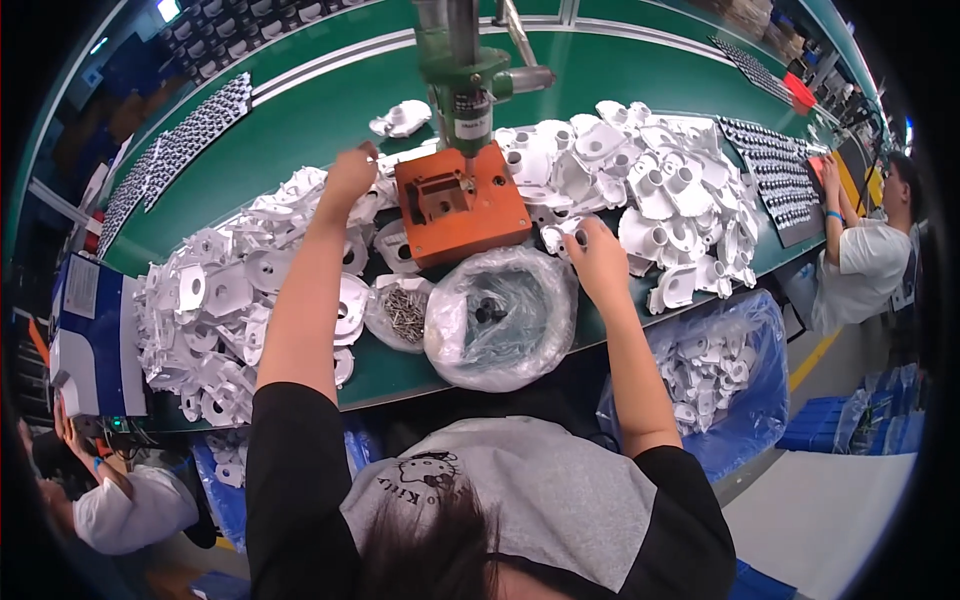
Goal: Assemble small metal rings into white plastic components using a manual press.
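My left hand (352,172) is raised over the pile of white plastic parts (215,285), left of the orange fixture block (465,235). Its fingers are curled together, and whatever they hold is hard to make out. On the other side of the block, my right hand (600,258) grips a white plastic part (556,236) at the edge of the right-hand heap (650,170). The fixture has a shaped recess in its top, with no white part seated in it. Above it stands a green machine head (465,75), its tip close over the block.
In front of the block, a clear plastic bag (548,345) holds a few black pieces, beside a smaller bag of screws (405,315). A blue-lined bin (755,400) of white parts sits below the table edge. Co-workers (870,250) work at both sides.
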